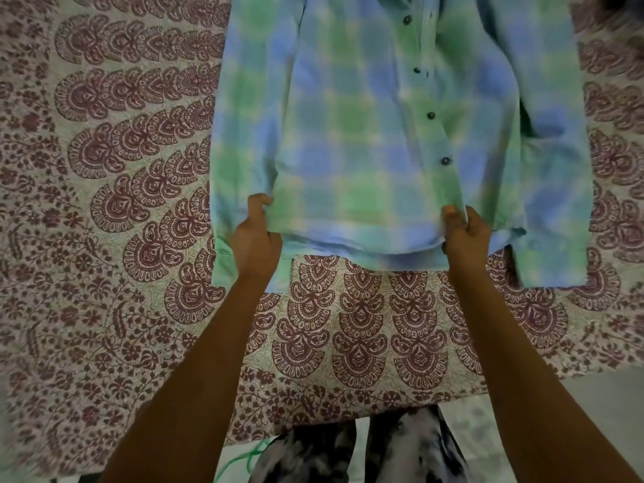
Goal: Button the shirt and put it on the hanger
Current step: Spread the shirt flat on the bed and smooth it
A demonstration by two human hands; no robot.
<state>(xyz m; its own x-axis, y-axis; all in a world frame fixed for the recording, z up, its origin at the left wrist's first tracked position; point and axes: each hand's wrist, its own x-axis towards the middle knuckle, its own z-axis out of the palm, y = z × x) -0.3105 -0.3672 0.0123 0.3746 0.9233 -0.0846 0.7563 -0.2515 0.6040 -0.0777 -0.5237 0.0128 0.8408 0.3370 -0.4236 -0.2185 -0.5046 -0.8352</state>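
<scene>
A blue and green checked shirt (352,134) lies front up on a patterned bedsheet (115,210), its collar end running out of the top of the frame. Several dark buttons (431,115) run down its placket and look fastened. My left hand (256,235) grips the shirt's bottom hem near its left side seam. My right hand (465,235) pinches the hem at the foot of the placket. Both sleeves lie along the shirt's sides. No hanger is in view.
The maroon paisley bedsheet covers the whole bed, whose near edge (348,423) is just in front of my legs. A pale floor (575,406) shows at the lower right. A green cord (244,458) lies on the floor beside my legs.
</scene>
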